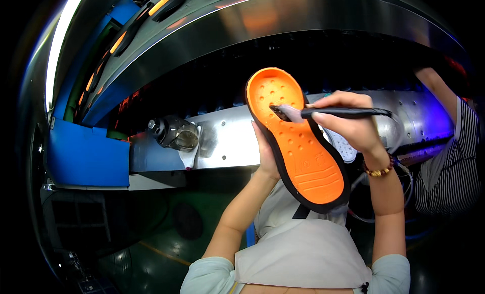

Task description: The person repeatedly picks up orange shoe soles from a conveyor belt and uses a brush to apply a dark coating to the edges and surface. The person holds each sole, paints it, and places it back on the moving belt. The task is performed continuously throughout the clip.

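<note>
Our left fingers (261, 145) grip the orange-and-black shoe sole (298, 160) just to their right, likely bracing it, orange face toward us, against the brush (339, 112) our right fingers (346, 99) pinch over it

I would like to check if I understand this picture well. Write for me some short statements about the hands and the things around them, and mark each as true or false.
1. The right hand holds a brush with a dark handle. True.
2. The left hand is empty. False: it holds the orange sole with a black rim.
3. The brush tip is at the orange face of the sole. True.
4. The bracelet is on the left wrist. False: the bracelet is on the right wrist.
5. The bottle stands to the right of the sole. False: the bottle is to its left.
6. Someone in a striped top is at the picture's right side. True.
</note>
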A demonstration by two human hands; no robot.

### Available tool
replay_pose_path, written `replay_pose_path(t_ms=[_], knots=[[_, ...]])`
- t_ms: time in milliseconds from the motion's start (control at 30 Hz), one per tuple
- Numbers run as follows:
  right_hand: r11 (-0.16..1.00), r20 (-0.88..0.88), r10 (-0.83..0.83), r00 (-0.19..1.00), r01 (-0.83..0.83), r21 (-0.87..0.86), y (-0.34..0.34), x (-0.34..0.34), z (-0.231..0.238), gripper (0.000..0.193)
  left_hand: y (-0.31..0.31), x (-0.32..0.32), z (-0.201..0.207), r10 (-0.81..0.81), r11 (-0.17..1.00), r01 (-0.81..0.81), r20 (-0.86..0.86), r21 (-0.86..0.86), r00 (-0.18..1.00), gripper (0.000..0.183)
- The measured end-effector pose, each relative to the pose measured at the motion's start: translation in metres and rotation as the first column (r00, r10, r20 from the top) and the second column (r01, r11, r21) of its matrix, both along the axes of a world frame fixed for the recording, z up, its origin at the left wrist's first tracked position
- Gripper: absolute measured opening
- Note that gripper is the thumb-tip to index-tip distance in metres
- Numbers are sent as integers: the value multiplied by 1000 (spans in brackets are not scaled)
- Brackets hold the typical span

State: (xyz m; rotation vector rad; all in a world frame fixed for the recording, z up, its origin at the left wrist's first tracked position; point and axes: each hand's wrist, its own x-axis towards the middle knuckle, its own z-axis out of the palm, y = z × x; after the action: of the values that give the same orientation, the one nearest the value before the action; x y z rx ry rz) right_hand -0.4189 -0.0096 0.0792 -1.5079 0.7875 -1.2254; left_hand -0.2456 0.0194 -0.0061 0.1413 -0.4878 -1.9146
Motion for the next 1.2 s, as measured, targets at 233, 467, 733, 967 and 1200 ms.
replay_pose_path(t_ms=[233,467,733,967,1200], knots=[[951,-99,304,947,-308,-26,27,-7,-3,16,3,2,25,126,976,-170,287,133,950,73],[946,-103,305,947,-314,-85,31,-7,-3,19,-5,4,35,269,947,-304,266,100,926,72],[948,-147,312,939,-319,-25,32,-12,-1,16,-19,13,45,394,913,-408,304,-19,867,73],[964,-119,262,958,-266,-24,30,-25,-12,18,-25,21,58,391,916,-396,337,-57,856,75],[943,115,253,961,-271,194,36,-39,-11,22,-27,26,77,414,909,-414,251,-55,875,68]])
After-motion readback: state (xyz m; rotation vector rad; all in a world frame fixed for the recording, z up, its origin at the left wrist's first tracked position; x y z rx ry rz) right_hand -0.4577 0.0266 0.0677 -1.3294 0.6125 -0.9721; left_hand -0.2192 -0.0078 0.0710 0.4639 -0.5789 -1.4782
